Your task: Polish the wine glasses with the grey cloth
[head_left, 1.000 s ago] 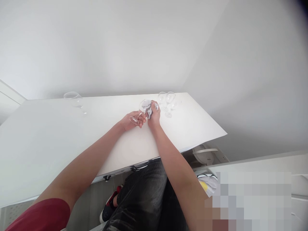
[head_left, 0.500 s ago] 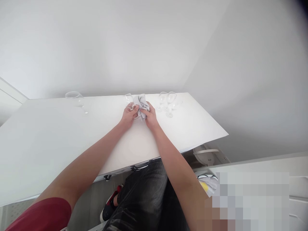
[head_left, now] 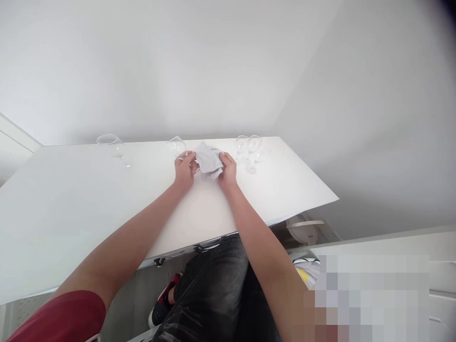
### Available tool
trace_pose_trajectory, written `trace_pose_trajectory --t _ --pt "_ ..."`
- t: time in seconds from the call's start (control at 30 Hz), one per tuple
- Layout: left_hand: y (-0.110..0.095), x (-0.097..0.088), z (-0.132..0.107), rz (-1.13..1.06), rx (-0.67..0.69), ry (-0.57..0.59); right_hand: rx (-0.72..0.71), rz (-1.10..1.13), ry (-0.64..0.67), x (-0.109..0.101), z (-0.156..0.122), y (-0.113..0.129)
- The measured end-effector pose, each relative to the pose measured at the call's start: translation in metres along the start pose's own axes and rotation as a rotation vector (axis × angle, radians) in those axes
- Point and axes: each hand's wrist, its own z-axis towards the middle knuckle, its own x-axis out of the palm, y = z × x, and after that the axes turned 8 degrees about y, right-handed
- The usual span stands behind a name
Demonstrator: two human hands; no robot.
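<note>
A clear wine glass (head_left: 177,143) lies tilted in my left hand (head_left: 184,170), its bowl pointing away to the upper left and its foot partly showing by the fingers. The fingers of that hand are closed around the stem, and the thumb and fingertip meet the left edge of a light grey cloth (head_left: 208,158). My right hand (head_left: 228,170) is closed on the cloth's right side. The cloth hangs spread between both hands, a little above the white table (head_left: 199,213).
Several clear wine glasses (head_left: 253,143) stand close together on the table to the right of my right hand. Another larger glass (head_left: 109,140) is at the far left. A wall (head_left: 199,71) rises behind the table. White cabinetry borders the lower right.
My left hand has moved left with the wine glass, apart from my right hand. The bunched cloth has opened out flatter between the hands.
</note>
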Motion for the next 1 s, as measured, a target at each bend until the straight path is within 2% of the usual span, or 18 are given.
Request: trace_pose_trajectory --t 0.1,0.23,0.33,0.53,0.73,0.83,0.93,1.0 --pt "0.002 -0.004 0.004 0.057 0.014 -0.096 0.052 0.103 -0.051 -0.001 0.003 -0.001" --pt "0.004 -0.009 0.008 0.058 0.077 -0.168 0.197 0.294 0.002 -0.001 0.004 0.003" --pt "0.004 -0.010 0.008 0.076 0.058 -0.207 0.158 0.360 0.054 0.000 0.000 0.011" --pt "0.005 -0.011 0.010 0.099 0.029 -0.238 0.035 0.213 0.122 0.003 -0.006 0.016" --pt "0.003 -0.015 0.014 0.001 0.061 -0.229 0.028 0.104 0.028 0.000 0.000 0.005" --pt "0.002 -0.018 0.014 0.008 0.092 -0.229 0.012 0.034 -0.098 -0.007 0.006 0.001" --pt "0.000 -0.022 0.014 0.012 0.140 -0.277 -0.028 -0.105 -0.204 -0.013 0.008 -0.004" --pt "0.000 -0.025 0.016 0.011 0.162 -0.314 -0.086 -0.268 -0.180 -0.014 0.006 -0.007"
